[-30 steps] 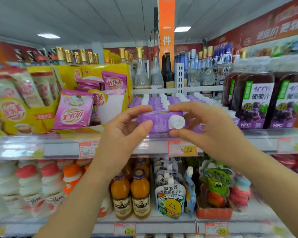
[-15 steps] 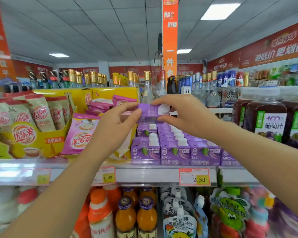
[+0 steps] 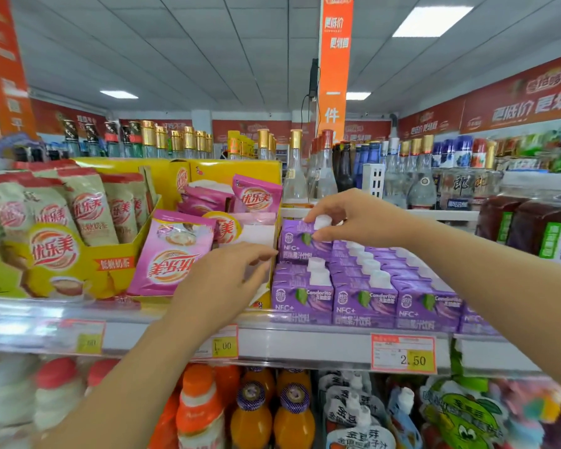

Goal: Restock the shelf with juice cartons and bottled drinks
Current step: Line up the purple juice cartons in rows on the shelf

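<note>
right hand pinches carton "NFC+" | front cartons "Condorito" | tag "2.50"

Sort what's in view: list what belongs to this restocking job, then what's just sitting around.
Job: purple juice carton pinched by the right hand; left hand beside it; shelved purple cartons; shelf.
Around: pink milk tea sachets; clear liquor bottles; orange banner.

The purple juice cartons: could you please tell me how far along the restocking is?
Done: purple carton rows fill the shelf front. In hand: right hand pinches one carton atop the left row, left hand open beside it. Left: seat and release it.
</note>
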